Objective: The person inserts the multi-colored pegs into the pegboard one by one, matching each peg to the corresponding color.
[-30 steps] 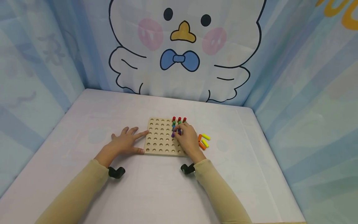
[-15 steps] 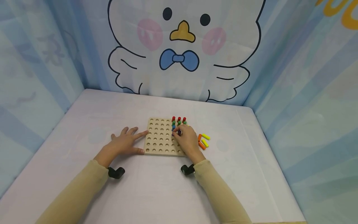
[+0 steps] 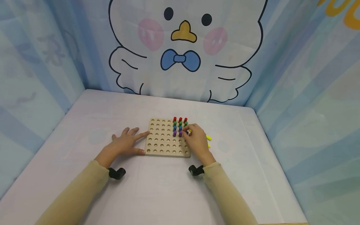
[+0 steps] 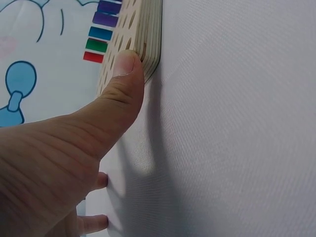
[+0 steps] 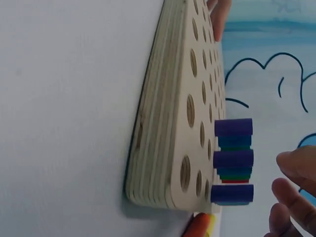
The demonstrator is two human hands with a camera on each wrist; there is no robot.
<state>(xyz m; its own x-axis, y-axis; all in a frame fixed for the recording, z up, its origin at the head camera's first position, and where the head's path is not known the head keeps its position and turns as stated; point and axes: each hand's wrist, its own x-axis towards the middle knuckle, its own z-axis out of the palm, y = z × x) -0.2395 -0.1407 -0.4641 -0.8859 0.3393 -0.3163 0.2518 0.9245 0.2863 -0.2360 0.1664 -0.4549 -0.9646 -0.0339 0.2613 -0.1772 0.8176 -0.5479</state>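
Note:
A square wooden pegboard [image 3: 160,143] with rows of holes lies on the table. In its right columns stand red pegs [image 3: 180,119], green pegs [image 3: 180,124], blue pegs [image 3: 174,128] and purple pegs [image 5: 233,159]. My left hand [image 3: 125,143] is spread flat at the board's left side, index fingertip and thumb touching its edge. My right hand [image 3: 197,139] hovers by the rightmost purple peg, partly covering it in the head view. The right wrist view shows its fingertips [image 5: 286,160] bent, a small gap from the upright purple pegs, holding nothing.
Yellow pegs [image 3: 208,137] lie on the white tabletop [image 3: 157,193] right of the board, half hidden by my right hand. An orange peg [image 5: 197,224] lies by the board's corner. Printed curtains [image 3: 309,93] hang around the table.
My right hand has let go of the leftmost purple peg and shifted right to the row's right end, now covering the loose orange pegs in the head view. My left hand stays put.

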